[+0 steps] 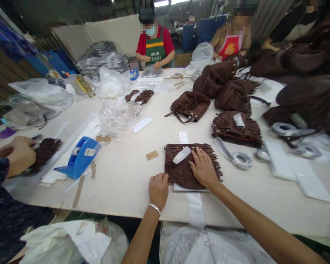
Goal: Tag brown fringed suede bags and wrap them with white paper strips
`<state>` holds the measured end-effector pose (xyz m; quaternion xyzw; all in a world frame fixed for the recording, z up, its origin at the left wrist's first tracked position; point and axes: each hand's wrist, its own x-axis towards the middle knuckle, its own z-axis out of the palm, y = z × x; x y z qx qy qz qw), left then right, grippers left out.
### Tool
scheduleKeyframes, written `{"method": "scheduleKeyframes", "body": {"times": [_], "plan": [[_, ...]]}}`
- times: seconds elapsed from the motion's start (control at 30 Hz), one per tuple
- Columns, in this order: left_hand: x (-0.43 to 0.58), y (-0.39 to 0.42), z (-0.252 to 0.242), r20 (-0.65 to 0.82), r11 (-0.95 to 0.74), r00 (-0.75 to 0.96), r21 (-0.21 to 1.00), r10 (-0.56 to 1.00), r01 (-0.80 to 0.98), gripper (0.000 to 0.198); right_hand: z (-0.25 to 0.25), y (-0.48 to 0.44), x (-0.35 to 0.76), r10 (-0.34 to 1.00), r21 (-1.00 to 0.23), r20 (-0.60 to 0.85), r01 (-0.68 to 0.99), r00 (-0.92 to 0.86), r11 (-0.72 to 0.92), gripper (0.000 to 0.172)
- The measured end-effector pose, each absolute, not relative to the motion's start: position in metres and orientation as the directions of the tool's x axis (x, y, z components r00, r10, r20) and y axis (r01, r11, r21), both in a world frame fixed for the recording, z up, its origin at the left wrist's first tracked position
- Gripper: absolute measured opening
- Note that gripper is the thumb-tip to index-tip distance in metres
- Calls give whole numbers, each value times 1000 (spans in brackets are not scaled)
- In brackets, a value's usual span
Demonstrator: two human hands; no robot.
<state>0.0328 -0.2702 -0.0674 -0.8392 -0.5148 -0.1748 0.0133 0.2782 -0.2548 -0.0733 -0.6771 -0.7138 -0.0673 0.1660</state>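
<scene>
A brown fringed handbag (185, 170) lies flat in front of me, on a white sheet whose edge shows below it. A white wrapped piece (181, 155) rests slanted on the bag, and a white paper strip (195, 207) passes under it. My right hand (205, 167) lies on the bag's right half with its fingers stretched out. At the lower left edge of the bag, my left hand (158, 189) has its fingers curled onto the fringe; their tips are partly hidden. A small brown tag (152, 155) lies on the table to the left.
A blue tape dispenser (81, 157) stands on the table (121, 183) at left, near a co-worker's hands (22, 156) on another fringed bag. More brown bags (236, 128) and grey wrapped straps (242, 160) lie right. Two co-workers work across the table.
</scene>
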Motion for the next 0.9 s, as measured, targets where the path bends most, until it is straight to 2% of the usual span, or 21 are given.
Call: {"method": "scheduleKeyframes", "body": {"times": [0.13,0.2,0.3,0.37,0.6,0.73,0.83,0.9], "plan": [[36,-283,-42,355,-421,350,144,867,895,18,-74,-255,278,938,-136,346,988,-20,71,53],[52,-291,-30,409,-466,371,162,834,870,23,-76,-255,279,935,-135,354,988,-17,69,54],[88,-292,-24,408,-712,611,157,678,685,36,-77,-254,281,930,-122,366,989,-39,89,54],[106,-284,-29,353,-775,700,139,621,617,39,-78,-254,282,928,-110,369,989,-49,96,53],[77,-273,-51,282,-629,599,18,749,777,49,-74,-256,281,924,-155,381,984,-20,85,52],[61,-282,-28,298,-451,440,-36,847,892,37,-69,-257,281,926,-192,378,978,-1,79,53],[87,-281,-3,320,-406,372,44,871,913,27,-69,-257,281,925,-217,379,973,6,82,52],[116,-276,4,296,-486,429,153,853,860,21,-73,-258,283,920,-237,392,966,2,99,51]]}}
